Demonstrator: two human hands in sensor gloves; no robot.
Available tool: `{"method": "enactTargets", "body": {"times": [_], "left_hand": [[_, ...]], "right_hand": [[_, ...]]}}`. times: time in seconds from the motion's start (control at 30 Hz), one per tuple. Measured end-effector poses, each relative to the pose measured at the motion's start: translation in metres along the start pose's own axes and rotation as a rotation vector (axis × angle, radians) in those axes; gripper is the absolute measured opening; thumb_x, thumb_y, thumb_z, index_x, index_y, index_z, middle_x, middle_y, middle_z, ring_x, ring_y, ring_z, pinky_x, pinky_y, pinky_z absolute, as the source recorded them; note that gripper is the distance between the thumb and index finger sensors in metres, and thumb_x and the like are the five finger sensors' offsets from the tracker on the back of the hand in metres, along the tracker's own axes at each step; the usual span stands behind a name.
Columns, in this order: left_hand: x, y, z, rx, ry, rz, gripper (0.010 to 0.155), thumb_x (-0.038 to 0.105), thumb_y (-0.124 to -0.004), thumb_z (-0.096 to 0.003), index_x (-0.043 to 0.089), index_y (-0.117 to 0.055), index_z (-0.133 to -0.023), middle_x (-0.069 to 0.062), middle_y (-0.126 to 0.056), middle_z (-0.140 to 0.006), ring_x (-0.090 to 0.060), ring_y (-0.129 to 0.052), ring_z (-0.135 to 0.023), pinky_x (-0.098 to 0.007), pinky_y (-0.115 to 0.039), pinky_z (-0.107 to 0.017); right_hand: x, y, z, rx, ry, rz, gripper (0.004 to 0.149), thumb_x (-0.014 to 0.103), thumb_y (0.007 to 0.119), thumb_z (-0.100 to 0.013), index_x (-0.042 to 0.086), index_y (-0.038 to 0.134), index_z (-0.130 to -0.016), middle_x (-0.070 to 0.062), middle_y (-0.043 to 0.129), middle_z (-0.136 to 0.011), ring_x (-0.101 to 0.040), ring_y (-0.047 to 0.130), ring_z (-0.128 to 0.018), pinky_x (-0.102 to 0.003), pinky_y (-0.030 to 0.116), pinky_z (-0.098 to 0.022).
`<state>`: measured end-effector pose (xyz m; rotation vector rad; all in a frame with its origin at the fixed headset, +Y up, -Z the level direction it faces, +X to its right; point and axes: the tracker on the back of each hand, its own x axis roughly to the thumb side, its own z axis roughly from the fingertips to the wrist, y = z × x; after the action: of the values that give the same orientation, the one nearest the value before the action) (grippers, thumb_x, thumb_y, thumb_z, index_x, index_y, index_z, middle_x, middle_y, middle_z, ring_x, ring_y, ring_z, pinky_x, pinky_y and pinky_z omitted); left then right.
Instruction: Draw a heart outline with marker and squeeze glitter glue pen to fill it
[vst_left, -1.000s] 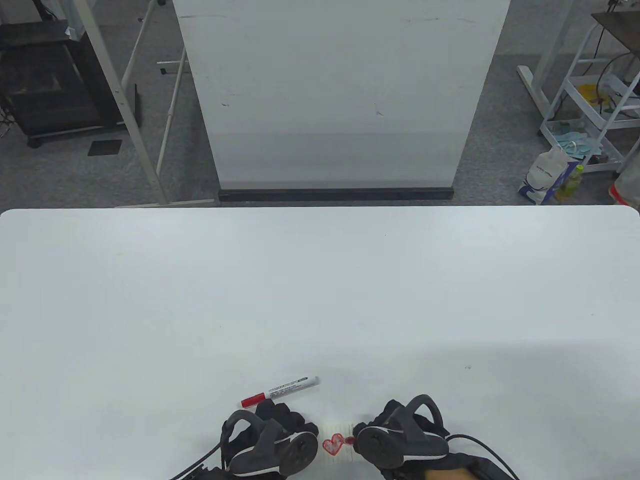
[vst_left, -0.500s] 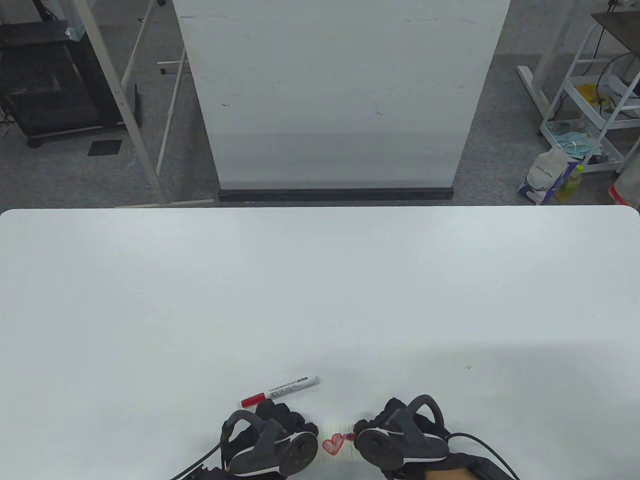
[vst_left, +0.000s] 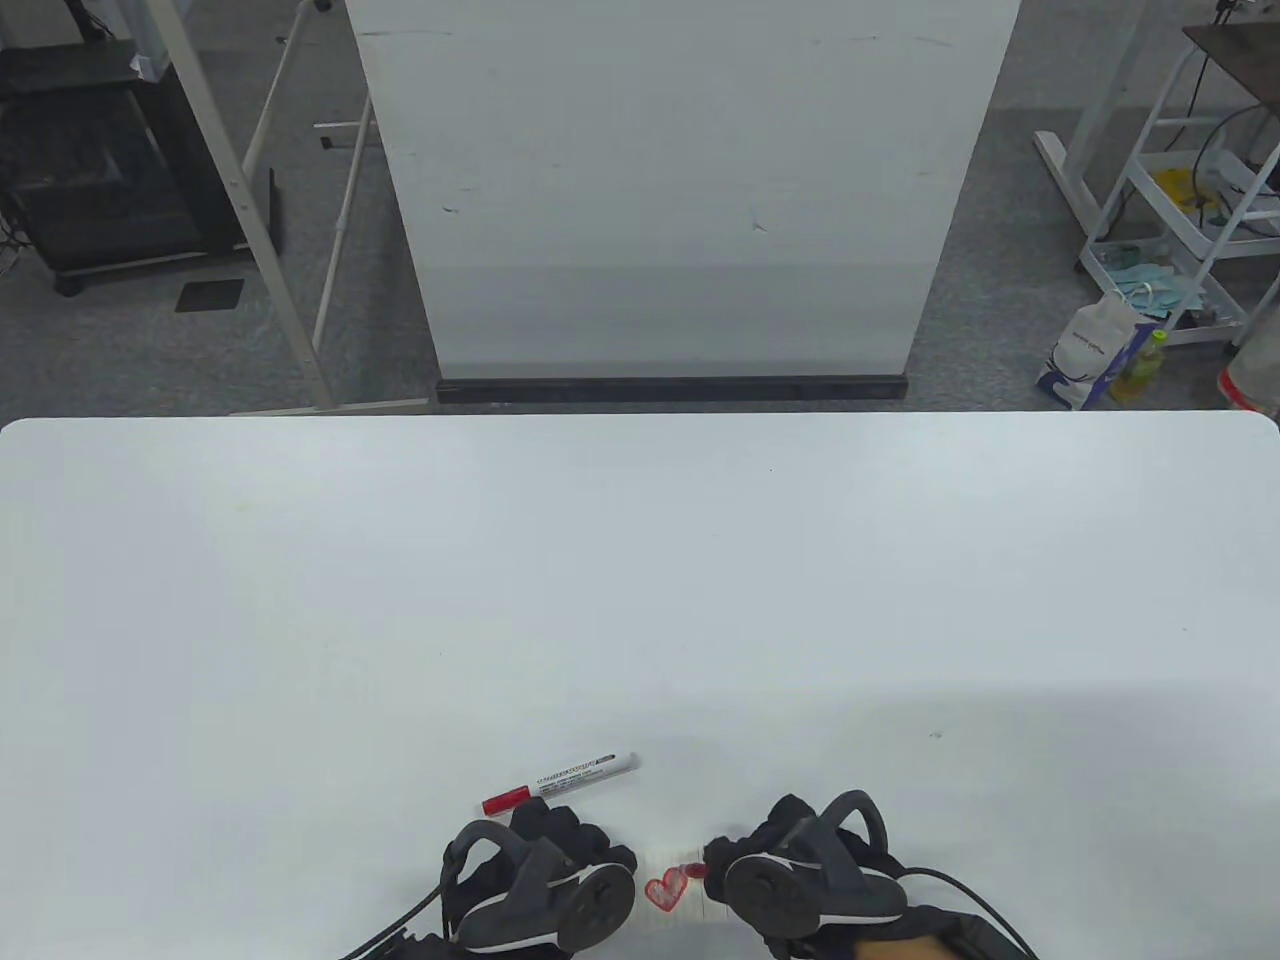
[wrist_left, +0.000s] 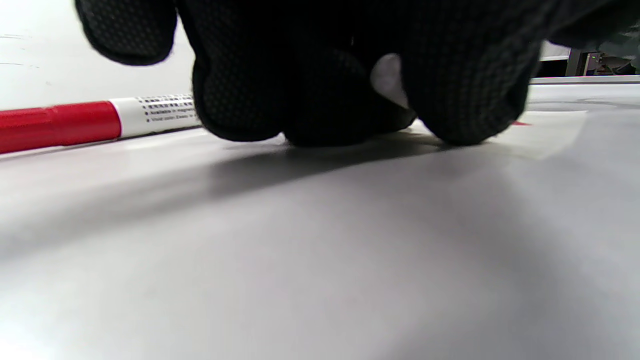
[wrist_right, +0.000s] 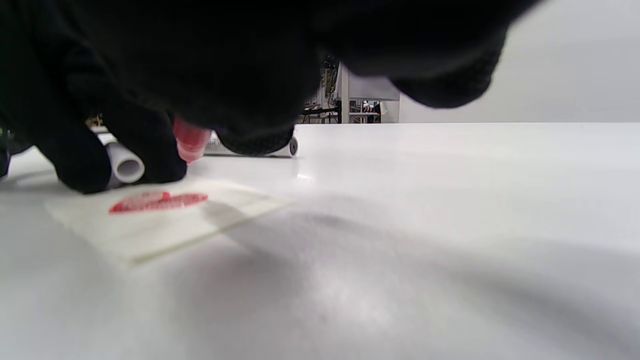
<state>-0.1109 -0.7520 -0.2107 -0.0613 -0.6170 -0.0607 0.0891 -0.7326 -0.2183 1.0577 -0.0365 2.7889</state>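
Red heart (vst_left: 666, 891) on a paper slip (wrist_right: 150, 220), near tabletop (vst_left: 640, 600) edge, between both hands
A glue pen (wrist_right: 190, 140) is pinched in the right hand (vst_left: 800, 880) beside the heart; the slip is pressed by the left hand (vst_left: 540, 880), curled, with a capped marker (vst_left: 560, 781) lying just beyond

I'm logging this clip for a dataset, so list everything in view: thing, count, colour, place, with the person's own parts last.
Table: one, white, fills the lower table view.
Marker: one, white barrel with red cap, lying capped on the table beyond the left hand.
Paper slip: one, pale, between the hands.
Heart: one, red, drawn on the slip.
Glitter glue pen: one, pink tip, in the right hand's grip above the slip.
White tube: one, beside the left fingers; what it is I cannot tell.
Board: one, white, upright behind the table.
Left hand: black glove, resting by the slip.
Right hand: black glove, holding the pen.
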Motion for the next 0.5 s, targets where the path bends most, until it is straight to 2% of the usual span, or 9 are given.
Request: {"method": "enactTargets", "body": {"times": [0.2,0.5], "left_hand": [[-0.005,0.007,0.004,0.075,0.006,0.028,0.046,0.048,-0.088,-0.0412,0.029,-0.090,-0.083,0.002,-0.100,-0.074,-0.028,-0.096,-0.068,-0.064,-0.066,-0.065],[-0.015,0.034,0.025,0.268,0.016,0.226,0.045,0.042,-0.088,-0.0421,0.029,-0.088,-0.085,0.002,-0.099,-0.077,-0.029,-0.096,-0.070,-0.065,-0.065,-0.066]], "right_hand": [[-0.004,-0.013,0.006,-0.056,0.000,-0.055,0.046,0.045,0.080,-0.037,0.015,0.096,-0.069,0.005,0.102,-0.023,-0.014,0.098,-0.006,-0.042,0.085,-0.045],[-0.007,-0.025,0.011,-0.107,-0.009,-0.208,0.047,0.045,0.077,-0.038,0.015,0.094,-0.070,0.004,0.104,-0.030,-0.015,0.100,-0.011,-0.044,0.084,-0.046]]}}
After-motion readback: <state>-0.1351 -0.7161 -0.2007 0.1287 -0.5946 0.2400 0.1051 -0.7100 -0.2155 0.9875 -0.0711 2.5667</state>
